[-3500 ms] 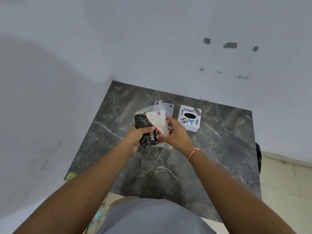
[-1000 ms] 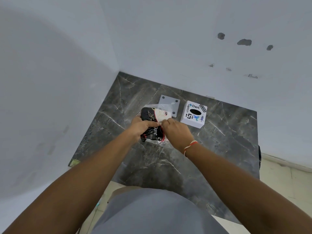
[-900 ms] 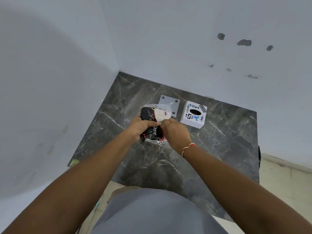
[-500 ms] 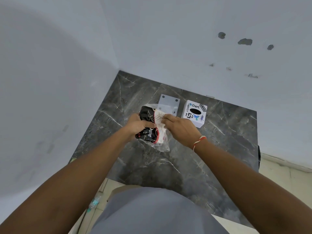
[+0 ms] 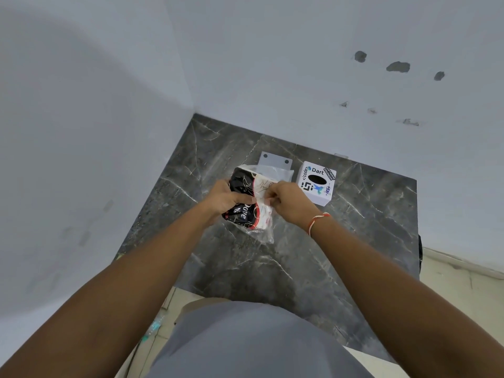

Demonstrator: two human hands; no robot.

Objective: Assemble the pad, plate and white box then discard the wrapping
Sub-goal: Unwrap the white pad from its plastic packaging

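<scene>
Both hands meet over the middle of the dark grey marble-patterned tabletop (image 5: 286, 266), holding a black, white and red printed pad in clear plastic wrapping (image 5: 252, 205). The left hand (image 5: 225, 199) is curled around the black side of the pad, fingers closed on it. The right hand (image 5: 290, 203) is pinched shut on the clear wrapping at the pad's white side, and a red-and-white thread band (image 5: 316, 221) circles its wrist. A loose corner of the wrapping hangs down toward the tabletop. Just behind the pad lies a flat grey square plate with dark corner holes (image 5: 275, 160), partly hidden by the wrapping. Just beside the plate, to its right, stands a white box with stickers and a black oval opening on top (image 5: 316, 185), apart from the right hand. The tabletop fits into a corner of pale walls (image 5: 272, 64) at its far and left edges; its right and near edges are open, with bare surface in front of the hands and right of the box.
</scene>
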